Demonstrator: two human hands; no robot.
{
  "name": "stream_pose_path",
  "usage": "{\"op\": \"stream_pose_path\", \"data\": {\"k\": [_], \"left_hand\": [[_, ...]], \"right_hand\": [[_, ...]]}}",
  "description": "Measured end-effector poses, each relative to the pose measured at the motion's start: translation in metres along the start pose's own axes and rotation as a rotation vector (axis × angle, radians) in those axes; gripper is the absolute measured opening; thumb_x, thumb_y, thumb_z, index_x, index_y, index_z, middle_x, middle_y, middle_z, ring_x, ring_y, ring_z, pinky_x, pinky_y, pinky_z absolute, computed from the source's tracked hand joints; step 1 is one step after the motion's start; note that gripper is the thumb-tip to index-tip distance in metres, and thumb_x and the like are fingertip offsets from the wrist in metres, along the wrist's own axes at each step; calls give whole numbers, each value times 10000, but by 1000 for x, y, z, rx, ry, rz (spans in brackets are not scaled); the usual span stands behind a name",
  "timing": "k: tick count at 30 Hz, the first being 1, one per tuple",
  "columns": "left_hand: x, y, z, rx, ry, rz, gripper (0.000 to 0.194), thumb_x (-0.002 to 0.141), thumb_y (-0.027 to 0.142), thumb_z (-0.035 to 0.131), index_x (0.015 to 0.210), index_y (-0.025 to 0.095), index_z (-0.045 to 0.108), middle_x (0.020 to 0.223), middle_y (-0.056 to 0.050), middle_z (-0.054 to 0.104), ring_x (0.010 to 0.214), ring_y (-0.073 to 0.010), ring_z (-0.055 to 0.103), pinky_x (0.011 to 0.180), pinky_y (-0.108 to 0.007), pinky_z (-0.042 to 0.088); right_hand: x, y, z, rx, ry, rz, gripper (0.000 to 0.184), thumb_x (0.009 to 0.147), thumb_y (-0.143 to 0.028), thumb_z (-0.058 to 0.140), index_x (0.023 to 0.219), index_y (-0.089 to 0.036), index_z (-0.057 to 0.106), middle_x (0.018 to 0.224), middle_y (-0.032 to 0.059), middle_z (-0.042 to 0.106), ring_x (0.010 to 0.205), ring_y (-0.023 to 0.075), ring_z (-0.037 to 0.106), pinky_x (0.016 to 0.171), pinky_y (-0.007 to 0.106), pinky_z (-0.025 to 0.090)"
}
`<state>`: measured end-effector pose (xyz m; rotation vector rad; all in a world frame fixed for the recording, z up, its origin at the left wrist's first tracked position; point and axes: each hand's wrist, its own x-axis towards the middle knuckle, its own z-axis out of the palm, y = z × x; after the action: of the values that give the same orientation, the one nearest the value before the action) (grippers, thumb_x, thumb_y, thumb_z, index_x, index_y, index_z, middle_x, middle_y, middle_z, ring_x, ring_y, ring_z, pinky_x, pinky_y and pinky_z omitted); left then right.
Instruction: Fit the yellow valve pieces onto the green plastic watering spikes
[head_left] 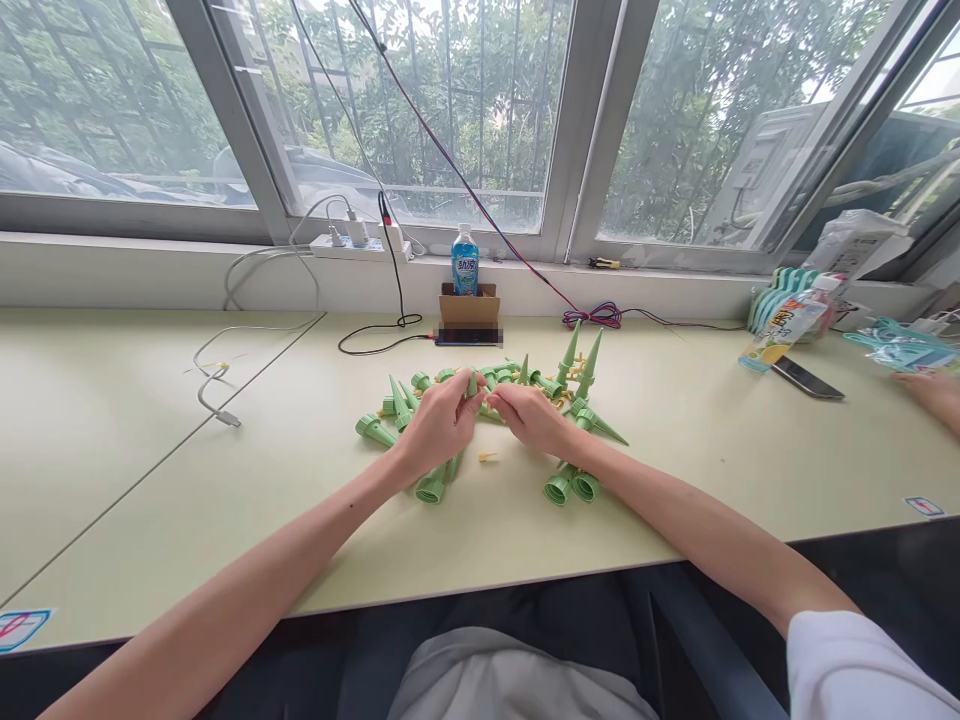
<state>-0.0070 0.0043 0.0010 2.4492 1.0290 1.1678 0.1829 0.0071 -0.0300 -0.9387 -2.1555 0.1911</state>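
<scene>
My left hand [441, 425] is closed around a green plastic watering spike [472, 383], its narrow end showing above the fingers. Close beside it, my right hand [531, 415] is pinched, its fingertips near the spike; whatever lies between them is too small or hidden to make out. Several more green spikes lie in a loose pile around both hands. Two point upward at the right, one of them a tall spike [590, 366]. Threaded open ends face me on a spike [430, 488] at the left and another [556, 488] at the right. A small yellow plastic piece [487, 457] lies between my forearms.
Behind the pile are a phone [469, 337], a cardboard box [470, 303] and a blue bottle [465, 262]. Cables [592, 316] run across the table's back. At right lie a drink pouch [787, 325], a dark phone [808, 378] and another person's hand [930, 390].
</scene>
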Motion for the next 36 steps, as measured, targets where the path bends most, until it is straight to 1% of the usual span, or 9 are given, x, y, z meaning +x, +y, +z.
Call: {"op": "stream_pose_path", "data": {"k": [3, 6, 11, 15, 18, 22, 26, 30, 36], "left_hand": [[3, 1, -1, -62, 29, -88, 135, 932, 328, 485, 944, 206, 542, 731, 11, 605, 587, -119, 514, 647, -281, 476], [4, 0, -2, -184, 45, -179, 176, 915, 369, 513, 953, 201, 552, 817, -14, 625, 651, -132, 575, 608, -266, 488], [5, 3, -3, -327, 26, -231, 189, 901, 381, 539, 916, 194, 555, 870, -28, 618, 734, -140, 611, 593, -242, 496], [4, 5, -4, -324, 5, -232, 228, 938, 415, 489, 914, 197, 554, 787, -14, 603, 661, -125, 570, 552, -234, 450], [2, 6, -4, -228, -18, -196, 319, 981, 446, 401, 850, 194, 545, 655, 13, 537, 548, -108, 465, 526, -244, 386], [-1, 8, -2, -89, -74, -14, 329, 1009, 405, 348, 830, 191, 523, 693, 7, 535, 600, -121, 453, 609, -262, 391], [-2, 7, -1, -57, -86, 47, 292, 1019, 365, 341, 872, 190, 524, 752, -1, 546, 650, -129, 469, 656, -264, 389], [-1, 5, 0, -34, -53, 52, 302, 1023, 343, 326, 816, 192, 487, 771, -14, 560, 685, -139, 478, 675, -268, 392], [1, 5, -1, 14, 21, 62, 279, 1015, 305, 347, 800, 193, 485, 770, -9, 580, 659, -130, 474, 661, -262, 397]], "right_hand": [[1, -3, 0, -10, 33, -7, 274, 1024, -392, 400, 964, -177, 558, 793, 26, 599, 676, 132, 528, 631, 251, 395], [1, -2, 0, -11, 27, -48, 250, 991, -384, 493, 1128, -181, 544, 907, 62, 648, 724, 149, 582, 667, 269, 442], [0, 1, -1, -73, 14, -102, 227, 1009, -354, 451, 1121, -180, 545, 929, 87, 664, 754, 172, 606, 660, 274, 449], [1, 1, -1, -125, 12, -98, 267, 1018, -385, 422, 1071, -159, 554, 905, 95, 669, 741, 176, 607, 637, 265, 420], [0, 0, -1, -158, 5, -66, 324, 1029, -410, 375, 914, -167, 557, 784, 61, 637, 647, 152, 553, 591, 251, 365], [0, 1, -1, -186, -23, -37, 439, 1045, -413, 281, 718, -191, 471, 612, 12, 513, 533, 123, 421, 544, 250, 289], [-1, 0, -1, -169, -25, -22, 450, 1046, -423, 254, 708, -193, 443, 616, 8, 486, 542, 119, 388, 548, 248, 281], [0, -2, 0, -181, 0, 6, 464, 1040, -443, 286, 670, -195, 415, 593, -8, 444, 536, 109, 338, 538, 241, 262], [1, -6, -2, -155, -15, 41, 392, 1039, -411, 319, 761, -185, 480, 650, -4, 502, 566, 105, 396, 569, 224, 286]]}}
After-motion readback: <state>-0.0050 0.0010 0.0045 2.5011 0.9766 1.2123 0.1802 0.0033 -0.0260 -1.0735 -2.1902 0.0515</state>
